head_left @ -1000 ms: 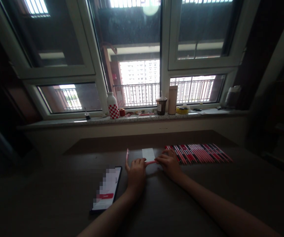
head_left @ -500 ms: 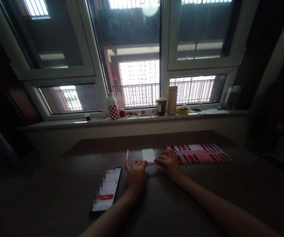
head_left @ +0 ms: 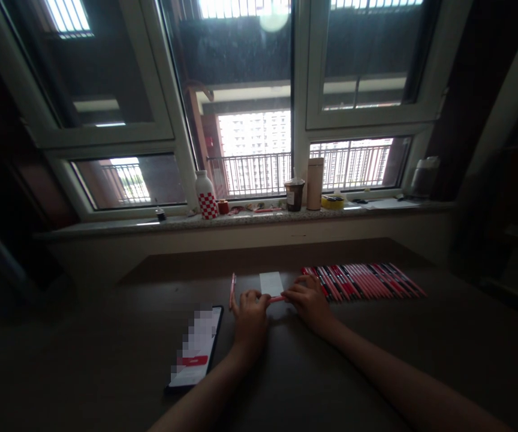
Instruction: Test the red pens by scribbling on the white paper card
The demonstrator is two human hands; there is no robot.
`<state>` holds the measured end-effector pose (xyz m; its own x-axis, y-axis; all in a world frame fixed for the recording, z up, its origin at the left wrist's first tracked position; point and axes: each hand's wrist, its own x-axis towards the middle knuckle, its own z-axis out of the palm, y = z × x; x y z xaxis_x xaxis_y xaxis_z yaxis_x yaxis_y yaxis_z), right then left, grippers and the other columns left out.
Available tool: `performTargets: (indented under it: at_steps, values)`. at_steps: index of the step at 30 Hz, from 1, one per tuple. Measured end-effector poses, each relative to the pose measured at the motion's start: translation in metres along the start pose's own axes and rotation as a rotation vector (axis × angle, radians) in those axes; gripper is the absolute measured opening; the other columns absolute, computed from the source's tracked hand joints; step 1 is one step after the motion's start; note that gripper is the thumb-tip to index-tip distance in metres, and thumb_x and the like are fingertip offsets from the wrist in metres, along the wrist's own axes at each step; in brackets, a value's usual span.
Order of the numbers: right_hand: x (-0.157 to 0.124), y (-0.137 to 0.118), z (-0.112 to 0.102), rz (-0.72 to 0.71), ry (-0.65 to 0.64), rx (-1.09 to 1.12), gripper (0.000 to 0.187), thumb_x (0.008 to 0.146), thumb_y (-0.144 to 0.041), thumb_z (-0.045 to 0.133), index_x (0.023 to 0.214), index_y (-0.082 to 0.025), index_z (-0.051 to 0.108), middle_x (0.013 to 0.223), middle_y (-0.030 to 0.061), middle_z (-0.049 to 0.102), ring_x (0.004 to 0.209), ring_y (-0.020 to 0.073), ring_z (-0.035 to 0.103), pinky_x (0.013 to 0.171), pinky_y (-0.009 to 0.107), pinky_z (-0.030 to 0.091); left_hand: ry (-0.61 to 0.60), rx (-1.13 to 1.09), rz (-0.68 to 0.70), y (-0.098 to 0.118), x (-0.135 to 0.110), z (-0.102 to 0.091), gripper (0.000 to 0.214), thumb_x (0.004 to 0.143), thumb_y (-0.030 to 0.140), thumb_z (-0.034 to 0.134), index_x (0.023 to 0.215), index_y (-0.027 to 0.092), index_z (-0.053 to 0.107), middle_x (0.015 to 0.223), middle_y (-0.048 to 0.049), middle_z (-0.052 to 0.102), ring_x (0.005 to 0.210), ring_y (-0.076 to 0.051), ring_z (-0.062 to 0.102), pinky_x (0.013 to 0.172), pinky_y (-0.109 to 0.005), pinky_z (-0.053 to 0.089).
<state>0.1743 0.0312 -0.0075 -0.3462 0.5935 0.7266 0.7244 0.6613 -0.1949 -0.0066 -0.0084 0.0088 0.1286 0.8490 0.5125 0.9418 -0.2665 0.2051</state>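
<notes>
A pink pencil [head_left: 277,299] lies crosswise between my two hands, just below a small white slip of paper [head_left: 271,283]. My left hand [head_left: 250,317] pinches its left end with thumb and fingers. At its right end, the fingertips of my right hand [head_left: 309,303] are closed on it; both hands rest low over the table. Another pink pencil [head_left: 232,288] lies lengthwise on the table just left of my left hand. Beyond my right hand spreads a row of several pink, red and black pencils [head_left: 367,281], its left end partly covered by that hand.
A phone [head_left: 196,348] with a lit, partly blurred screen lies left of my left forearm on the dark table [head_left: 151,270]. The windowsill behind holds a checkered bottle [head_left: 207,198], a drink cup [head_left: 294,195], a tall tan cylinder [head_left: 315,185] and a yellow tape roll [head_left: 332,202].
Both hands keep their hold on the pencil and have hardly moved. The whole view has shifted very slightly.
</notes>
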Motion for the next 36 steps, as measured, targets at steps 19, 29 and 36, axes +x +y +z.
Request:
performTargets:
  at_steps: [19,29,36]
  values:
    - [0.0002,-0.0001,0.0001,-0.013,-0.003,0.006,0.018,0.086,-0.02,0.061,0.097,-0.029,0.072,0.087,0.0021,0.071,0.101,0.0249,0.05,0.096,0.045,0.027,-0.001,-0.016,-0.004,0.0011,0.0023,0.0013,0.024,0.091,0.032,0.044,0.096,0.026,0.066,0.11,-0.006,0.06,0.108,-0.023,0.051,0.107,-0.058,0.02]
    - [-0.0008,-0.0008,0.0002,-0.01,-0.017,0.0,0.019,0.086,-0.02,0.061,0.097,-0.031,0.072,0.088,0.0021,0.071,0.102,0.0248,0.05,0.093,0.044,0.031,-0.044,-0.085,0.037,0.0009,0.0029,0.0011,0.019,0.086,0.022,0.051,0.101,0.025,0.062,0.108,-0.0041,0.061,0.111,-0.022,0.049,0.109,-0.055,0.018]
    - [-0.0012,-0.0004,-0.0001,-0.004,-0.018,0.023,0.018,0.087,-0.022,0.06,0.097,-0.03,0.072,0.089,0.0014,0.071,0.103,0.0251,0.048,0.093,0.043,0.03,-0.024,-0.038,0.034,0.0022,0.0016,0.0008,0.026,0.093,0.03,0.039,0.095,0.023,0.064,0.108,-0.0062,0.061,0.109,-0.023,0.05,0.107,-0.055,0.02]
